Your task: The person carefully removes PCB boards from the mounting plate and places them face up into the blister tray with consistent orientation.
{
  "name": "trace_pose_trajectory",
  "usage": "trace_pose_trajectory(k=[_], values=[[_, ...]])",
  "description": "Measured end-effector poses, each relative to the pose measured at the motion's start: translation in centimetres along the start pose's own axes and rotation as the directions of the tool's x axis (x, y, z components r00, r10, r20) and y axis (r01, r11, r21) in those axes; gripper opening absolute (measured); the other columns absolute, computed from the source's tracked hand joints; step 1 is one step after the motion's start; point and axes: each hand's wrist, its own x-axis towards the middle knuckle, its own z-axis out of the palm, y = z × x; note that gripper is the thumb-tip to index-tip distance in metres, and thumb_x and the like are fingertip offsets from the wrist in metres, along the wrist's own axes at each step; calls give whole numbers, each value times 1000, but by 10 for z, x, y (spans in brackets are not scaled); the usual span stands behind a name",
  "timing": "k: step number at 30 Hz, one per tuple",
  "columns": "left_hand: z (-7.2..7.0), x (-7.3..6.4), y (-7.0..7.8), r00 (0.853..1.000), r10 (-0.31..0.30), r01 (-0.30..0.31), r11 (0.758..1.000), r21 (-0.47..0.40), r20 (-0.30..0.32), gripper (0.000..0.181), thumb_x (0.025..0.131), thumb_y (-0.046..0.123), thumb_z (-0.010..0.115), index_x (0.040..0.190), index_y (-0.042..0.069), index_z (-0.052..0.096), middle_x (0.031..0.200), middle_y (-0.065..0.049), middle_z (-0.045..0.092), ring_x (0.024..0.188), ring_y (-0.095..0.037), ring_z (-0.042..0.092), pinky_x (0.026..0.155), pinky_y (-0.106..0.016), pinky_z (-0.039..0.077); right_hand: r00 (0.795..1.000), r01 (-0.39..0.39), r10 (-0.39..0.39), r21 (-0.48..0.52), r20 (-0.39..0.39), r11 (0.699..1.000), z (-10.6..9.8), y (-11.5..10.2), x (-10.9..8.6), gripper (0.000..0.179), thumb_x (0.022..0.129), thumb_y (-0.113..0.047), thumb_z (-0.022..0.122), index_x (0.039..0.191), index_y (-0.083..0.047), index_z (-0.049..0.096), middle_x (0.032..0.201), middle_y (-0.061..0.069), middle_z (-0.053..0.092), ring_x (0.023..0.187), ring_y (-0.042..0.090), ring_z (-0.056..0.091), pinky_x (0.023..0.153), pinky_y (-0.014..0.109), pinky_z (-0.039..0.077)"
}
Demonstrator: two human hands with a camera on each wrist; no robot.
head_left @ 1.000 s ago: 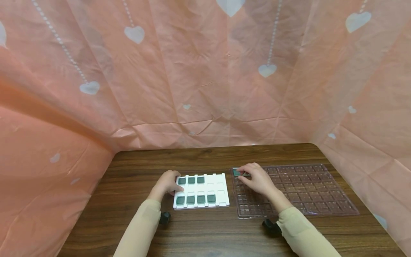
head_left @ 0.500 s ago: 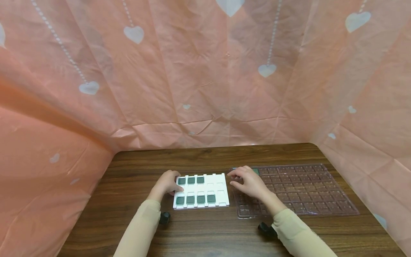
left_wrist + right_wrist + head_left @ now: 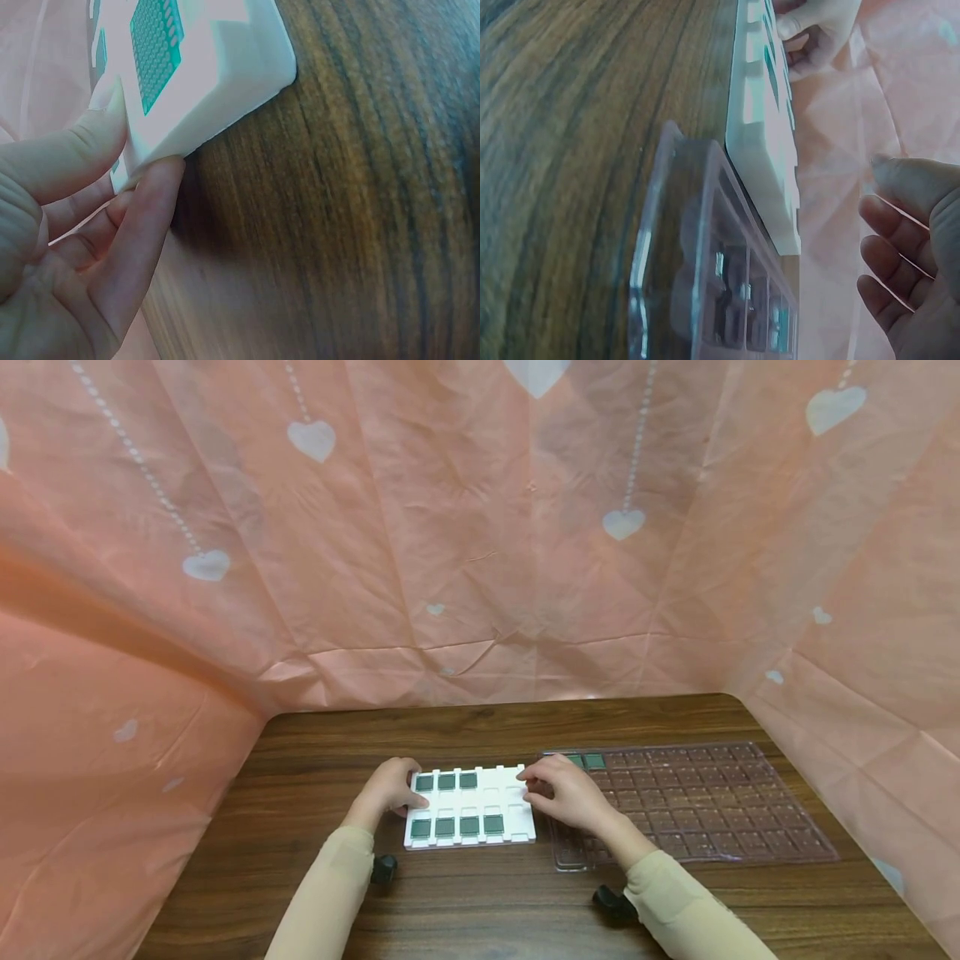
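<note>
My left hand (image 3: 392, 783) grips the left end of a white tray (image 3: 517, 822); in the left wrist view the thumb lies on top and fingers reach under the edge. Small green square chips (image 3: 493, 823) sit in several of its pockets, in two rows. My right hand (image 3: 566, 793) hovers around the white tray's right edge. In the right wrist view its fingers and thumb stand apart, with nothing between them. Beside it lies a clear plastic tray (image 3: 697, 802) with many square cells. Green chips (image 3: 595, 762) lie in its back-left cells, partly hidden by the hand.
Both trays lie on a dark wood-grain table (image 3: 450, 910). A pink curtain (image 3: 480, 568) with white hearts hangs around the back and sides. Black wrist-worn devices (image 3: 615, 906) stick out below both sleeves.
My right hand has moved left from the clear tray's back-left corner to the white tray's right edge, uncovering green chips. A thin piece earlier at its fingertips is gone. My left hand stays put.
</note>
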Motion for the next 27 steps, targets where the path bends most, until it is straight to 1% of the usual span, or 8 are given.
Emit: trace_pose_trajectory(k=[3,5,7,11,14,18,24,27], values=[[0,0,0,1000,-11,11,1000,-14,1,61,68,0,90,121,-8,60,103,-18,59,73,-24,62,49,-30,59,1000,10,-10,-6,10,1000,2,-2,1,22,85,-11,78,106,-9,72,91,0,67,90,19,59,84,40,53],[0,0,-1,1000,-11,11,1000,-21,5,62,68,0,90,121,-8,60,102,-17,59,72,-23,62,49,-30,59,1000,24,-23,-9,10,1000,3,-3,1,22,84,-11,78,105,-8,72,91,-1,67,89,19,58,83,39,53],[0,0,-1,1000,-16,16,999,-37,8,62,67,0,90,121,-8,60,102,-17,58,72,-23,62,49,-30,59,999,40,-40,-14,6,999,5,-4,1,22,84,-11,79,105,-8,72,91,-1,67,87,18,57,78,37,52],[-1,1,-2,1000,-17,18,998,-59,11,63,68,-1,90,123,-8,59,103,-17,58,71,-23,63,50,-31,60,998,65,-65,-19,6,998,7,-5,1,22,84,-11,78,104,-7,72,90,0,67,85,17,56,76,36,51],[-1,1,-3,1000,-22,23,997,-77,13,64,68,-1,89,124,-7,59,104,-17,57,73,-24,62,51,-31,60,998,68,-67,-18,21,998,7,-6,1,22,84,-11,78,104,-7,72,91,1,67,86,17,57,79,37,51],[-3,0,-4,999,-26,28,994,-101,21,62,70,-3,88,124,-7,59,102,-16,55,77,-25,62,52,-32,60,997,66,-66,-17,31,998,7,-8,1,22,84,-11,79,104,-7,72,91,1,67,86,18,57,79,38,51],[-5,0,-6,998,-58,62,984,-164,32,58,72,-8,84,124,-5,59,99,-15,51,81,-26,60,54,-33,61,997,64,-64,-20,31,998,8,-8,0,23,83,-12,80,104,-8,72,90,1,67,85,16,56,75,36,51],[-6,0,-5,998,-54,61,981,-186,42,58,72,-10,83,124,-6,58,98,-15,50,81,-26,60,55,-34,61,998,61,-60,-15,36,998,9,-9,-1,24,82,-12,80,105,-8,72,90,1,67,84,16,55,74,36,50]])
